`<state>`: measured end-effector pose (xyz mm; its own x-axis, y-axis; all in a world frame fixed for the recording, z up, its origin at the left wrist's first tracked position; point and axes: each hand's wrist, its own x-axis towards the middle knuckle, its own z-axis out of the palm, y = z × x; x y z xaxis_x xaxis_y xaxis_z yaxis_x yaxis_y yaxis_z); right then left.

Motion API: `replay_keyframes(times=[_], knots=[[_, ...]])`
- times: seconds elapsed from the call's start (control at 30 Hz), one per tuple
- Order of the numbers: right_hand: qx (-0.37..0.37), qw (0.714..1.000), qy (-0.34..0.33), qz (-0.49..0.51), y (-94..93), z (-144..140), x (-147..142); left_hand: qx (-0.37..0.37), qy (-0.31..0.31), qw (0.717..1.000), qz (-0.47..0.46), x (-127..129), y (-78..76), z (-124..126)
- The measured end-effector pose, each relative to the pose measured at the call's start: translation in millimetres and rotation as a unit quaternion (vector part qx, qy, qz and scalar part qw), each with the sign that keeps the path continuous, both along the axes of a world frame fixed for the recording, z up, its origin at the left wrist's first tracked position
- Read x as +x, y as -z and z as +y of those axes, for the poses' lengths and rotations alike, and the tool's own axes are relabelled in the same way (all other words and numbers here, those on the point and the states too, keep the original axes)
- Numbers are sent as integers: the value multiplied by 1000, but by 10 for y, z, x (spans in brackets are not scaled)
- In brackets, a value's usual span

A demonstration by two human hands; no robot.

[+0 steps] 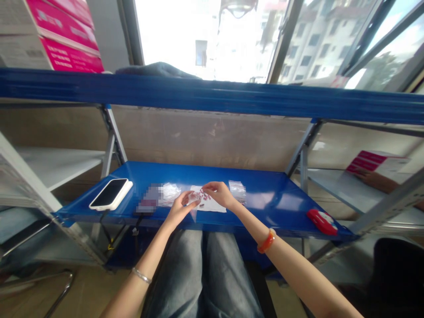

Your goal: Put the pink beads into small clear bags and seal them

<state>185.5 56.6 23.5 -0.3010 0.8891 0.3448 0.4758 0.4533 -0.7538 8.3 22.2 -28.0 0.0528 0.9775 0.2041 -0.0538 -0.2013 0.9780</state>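
Blue shelf board (271, 198) carries a white sheet (212, 204) strewn with tiny red pieces (204, 195), and both hands are met over it. A small clear bag (192, 198) seems to be pinched by the left hand (180, 207); its grip cannot be made out fully. One red piece appears nipped between the fingertips of the right hand (218, 193), just beside the bag mouth. Filling is judged to be in hand; a steady bag mouth and a fine pinch are called for next. More clear bags (237, 190) lie just beside, a phone (111, 193) well apart on the left
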Motion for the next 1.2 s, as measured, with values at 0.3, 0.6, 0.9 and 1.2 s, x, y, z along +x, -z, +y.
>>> replay_keyframes(times=[0.3,0.6,0.9,1.2], knots=[[-26,992,56,-113,677,177,65,-47,-52,996,-64,-99,-94,10],[4,990,41,-135,740,209,30,-8,-75,997,3,-189,-103,19],[21,980,54,-190,660,126,32,23,-76,992,102,-144,-102,-25],[62,994,57,-66,59,-49,15,43,-64,988,134,-59,-102,-68]])
